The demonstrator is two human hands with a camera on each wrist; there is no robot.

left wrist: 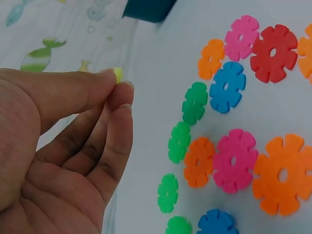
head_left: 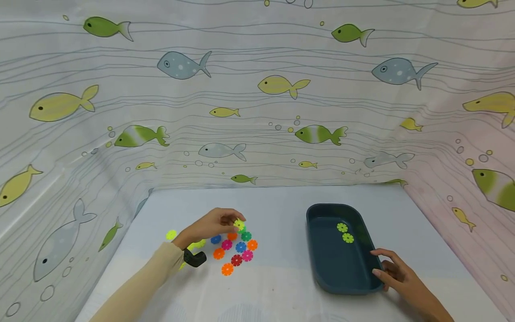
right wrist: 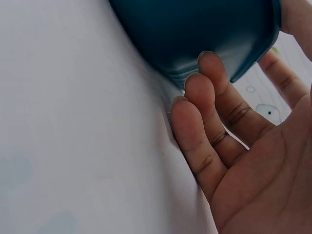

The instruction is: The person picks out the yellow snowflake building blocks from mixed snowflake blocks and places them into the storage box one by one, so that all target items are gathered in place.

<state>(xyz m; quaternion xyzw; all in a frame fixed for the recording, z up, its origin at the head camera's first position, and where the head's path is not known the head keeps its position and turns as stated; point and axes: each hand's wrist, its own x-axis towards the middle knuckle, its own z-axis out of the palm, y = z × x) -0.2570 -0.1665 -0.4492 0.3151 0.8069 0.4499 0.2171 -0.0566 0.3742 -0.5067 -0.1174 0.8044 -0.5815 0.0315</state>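
Left hand point(head_left: 215, 221) has a narrow grip, thumb and fingertips pinching one yellow disc point(head_left: 239, 224). From my left wrist feed I only get a sliver of it edge-on between the tips, but the head cam shows its notched rim fine. It's up above the scatter of discs on the desk point(head_left: 281, 290), well apart from the tray point(head_left: 338, 268).

Right hand point(head_left: 396, 275) is over at the tray's near right corner, thumb and index finger on the rim, so I'd call that grip holding the tray. On my right wrist cam the other three fingers are bent beside the outer wall; can't tell how hard they press, if at all.

Inside the tray, toward the far end, I've got two yellow-green discs point(head_left: 348, 238) lying flat, side by side. Loose on the desk under and just beside the left hand: a red disc point(head_left: 236, 260), plus orange, pink, blue and green ones. More yellow pieces point(head_left: 171, 235) lie around the left wrist, partly hidden by the arm and a black strap point(head_left: 195, 258).
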